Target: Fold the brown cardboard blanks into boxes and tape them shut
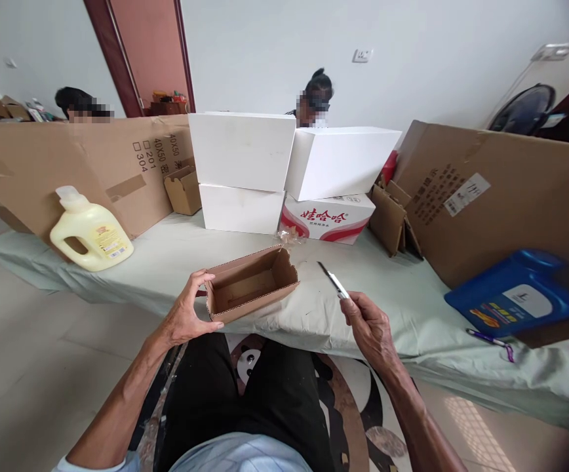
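Observation:
In the head view an open-topped brown cardboard box (251, 303) is at the table's front edge, its inside facing up towards me. My left hand (189, 311) grips the box by its left end, thumb on the near side and fingers on the far side. To the right of the box, my right hand (369, 322) is wrapped round a white utility knife (334, 284). Its dark blade points up and to the left, apart from the box. Crumpled clear plastic (292, 236) lies just beyond the box.
White boxes (242, 152) are stacked at the back beside a red-and-white carton (328, 219). A yellow jug (98, 239) stands left; a blue bottle (515, 295) and a pen (488, 339) lie right. Large cardboard sheets (505, 216) flank the table. Two people sit beyond.

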Motion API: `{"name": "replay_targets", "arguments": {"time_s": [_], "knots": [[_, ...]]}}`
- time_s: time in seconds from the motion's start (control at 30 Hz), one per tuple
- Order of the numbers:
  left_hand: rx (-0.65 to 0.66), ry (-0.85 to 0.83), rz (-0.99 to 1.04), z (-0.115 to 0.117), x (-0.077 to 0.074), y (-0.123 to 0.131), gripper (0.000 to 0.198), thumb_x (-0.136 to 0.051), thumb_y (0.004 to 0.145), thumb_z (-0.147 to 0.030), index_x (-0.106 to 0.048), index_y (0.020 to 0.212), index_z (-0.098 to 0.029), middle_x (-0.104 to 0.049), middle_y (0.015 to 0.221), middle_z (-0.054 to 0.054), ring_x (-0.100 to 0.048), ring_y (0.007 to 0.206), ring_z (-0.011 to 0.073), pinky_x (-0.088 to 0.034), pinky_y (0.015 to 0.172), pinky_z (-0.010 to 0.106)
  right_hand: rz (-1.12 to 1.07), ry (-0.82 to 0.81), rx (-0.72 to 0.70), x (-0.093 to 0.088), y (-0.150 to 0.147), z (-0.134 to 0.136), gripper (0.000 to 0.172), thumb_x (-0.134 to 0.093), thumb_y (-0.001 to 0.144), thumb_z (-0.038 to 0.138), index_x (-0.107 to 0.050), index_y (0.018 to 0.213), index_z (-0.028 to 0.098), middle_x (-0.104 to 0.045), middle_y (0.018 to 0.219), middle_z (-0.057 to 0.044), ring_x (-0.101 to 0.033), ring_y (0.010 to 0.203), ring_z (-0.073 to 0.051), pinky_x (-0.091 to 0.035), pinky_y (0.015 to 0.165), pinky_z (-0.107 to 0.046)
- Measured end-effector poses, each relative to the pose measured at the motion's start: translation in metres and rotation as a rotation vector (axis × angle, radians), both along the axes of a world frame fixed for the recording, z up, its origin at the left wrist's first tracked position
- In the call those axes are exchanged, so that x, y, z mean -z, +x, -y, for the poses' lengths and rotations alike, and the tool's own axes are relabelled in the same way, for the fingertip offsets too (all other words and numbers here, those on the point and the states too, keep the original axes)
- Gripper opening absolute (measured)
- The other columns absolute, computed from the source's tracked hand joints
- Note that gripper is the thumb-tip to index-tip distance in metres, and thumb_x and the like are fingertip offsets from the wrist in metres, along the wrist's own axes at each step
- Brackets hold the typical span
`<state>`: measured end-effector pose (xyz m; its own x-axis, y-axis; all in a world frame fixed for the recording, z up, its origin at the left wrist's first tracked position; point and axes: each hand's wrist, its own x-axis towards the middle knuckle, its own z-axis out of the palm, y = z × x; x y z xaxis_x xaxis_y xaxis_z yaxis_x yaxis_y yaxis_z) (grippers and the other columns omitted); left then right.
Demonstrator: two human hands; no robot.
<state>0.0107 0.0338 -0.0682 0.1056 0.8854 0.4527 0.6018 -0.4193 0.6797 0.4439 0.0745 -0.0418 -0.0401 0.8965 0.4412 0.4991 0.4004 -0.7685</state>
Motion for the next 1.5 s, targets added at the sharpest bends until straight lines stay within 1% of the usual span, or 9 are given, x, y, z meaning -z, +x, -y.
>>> {"name": "replay_targets", "arguments": {"time_s": [0.1, 0.2, 0.37, 0.53, 0.7, 0.87, 1.17, 1.33, 1.5], "knots": [[0.004, 0.006, -0.008, 0.001, -0.001, 0.001, 0.098, -0.094, 0.071, -0.028, -0.045, 0.155, -0.031, -0.046, 0.166, 0.014, -0.045, 0.162, 0.0395, -0.055, 0.121, 0.053, 0.163, 0.045, -0.15, -0.022, -0.018, 0.007, 0.04, -0.053, 0.112, 0.056, -0.07, 0.099, 0.022, -0.056, 0.072, 0.002, -0.047, 0.063, -0.014, -0.038, 0.061, -0.029], [0.01, 0.013, -0.011, 0.003, -0.003, 0.003, 0.098, -0.094, 0.071, -0.026, -0.044, 0.156, -0.032, -0.046, 0.166, 0.015, -0.045, 0.162, 0.0396, -0.057, 0.12, 0.052, 0.31, 0.056, -0.249, -0.033, -0.029, 0.01, 0.037, -0.052, 0.114, 0.05, -0.07, 0.098, 0.022, -0.062, 0.075, 0.001, -0.051, 0.065, -0.014, -0.039, 0.065, -0.029], [0.018, 0.023, -0.027, 0.006, -0.005, 0.005, 0.099, -0.095, 0.073, -0.025, -0.042, 0.156, -0.032, -0.044, 0.167, 0.016, -0.044, 0.163, 0.0395, -0.059, 0.117, 0.051, 0.421, 0.024, -0.255, -0.041, -0.029, 0.011, 0.041, -0.049, 0.116, 0.051, -0.068, 0.095, 0.021, -0.062, 0.077, 0.0, -0.053, 0.067, -0.015, -0.039, 0.067, -0.03], [0.031, 0.037, -0.06, 0.008, -0.01, 0.008, 0.1, -0.096, 0.072, -0.022, -0.042, 0.156, -0.032, -0.046, 0.166, 0.015, -0.044, 0.164, 0.0396, -0.056, 0.121, 0.053, 0.492, -0.039, -0.279, -0.059, -0.022, 0.015, 0.044, -0.048, 0.116, 0.054, -0.068, 0.095, 0.022, -0.067, 0.082, -0.002, -0.057, 0.072, -0.016, -0.04, 0.07, -0.03], [0.075, 0.057, -0.084, 0.013, -0.016, 0.016, 0.1, -0.094, 0.076, -0.018, -0.039, 0.158, -0.033, -0.043, 0.169, 0.018, -0.045, 0.163, 0.0399, -0.058, 0.119, 0.053, 0.548, -0.019, -0.242, -0.073, -0.024, 0.016, 0.045, -0.049, 0.115, 0.057, -0.066, 0.092, 0.023, -0.067, 0.08, -0.002, -0.057, 0.07, -0.017, -0.038, 0.069, -0.031], [0.104, 0.075, -0.104, 0.016, -0.022, 0.023, 0.099, -0.093, 0.075, -0.015, -0.039, 0.156, -0.032, -0.04, 0.171, 0.019, -0.052, 0.157, 0.04, -0.058, 0.12, 0.055, 0.614, -0.002, -0.243, -0.074, -0.028, 0.017, 0.047, -0.047, 0.115, 0.056, -0.06, 0.084, 0.024, -0.067, 0.078, -0.002, -0.053, 0.066, -0.016, -0.035, 0.067, -0.031], [0.131, 0.087, -0.173, 0.02, -0.026, 0.027, 0.093, -0.087, 0.079, -0.012, -0.04, 0.157, -0.032, -0.041, 0.171, 0.019, -0.049, 0.159, 0.0422, -0.061, 0.115, 0.053, 0.644, -0.081, -0.3, -0.071, -0.019, 0.025, 0.048, -0.045, 0.115, 0.057, -0.053, 0.081, 0.025, -0.063, 0.072, -0.001, -0.056, 0.067, -0.018, -0.036, 0.066, -0.032], [0.138, 0.085, -0.183, 0.021, -0.026, 0.029, 0.095, -0.087, 0.078, -0.01, -0.04, 0.158, -0.033, -0.041, 0.172, 0.019, -0.048, 0.16, 0.0423, -0.059, 0.118, 0.055, 0.618, -0.046, -0.297, -0.07, -0.023, 0.025, 0.046, -0.048, 0.114, 0.055, -0.055, 0.08, 0.025, -0.067, 0.076, -0.003, -0.057, 0.066, -0.018, -0.038, 0.064, -0.033], [0.148, 0.093, -0.196, 0.021, -0.027, 0.031, 0.098, -0.086, 0.076, -0.006, -0.039, 0.158, -0.032, -0.039, 0.173, 0.019, -0.048, 0.16, 0.0419, -0.058, 0.12, 0.055, 0.607, 0.006, -0.302, -0.066, -0.03, 0.022, 0.044, -0.049, 0.115, 0.051, -0.054, 0.08, 0.025, -0.064, 0.074, -0.002, -0.056, 0.064, -0.017, -0.036, 0.064, -0.032]]}}
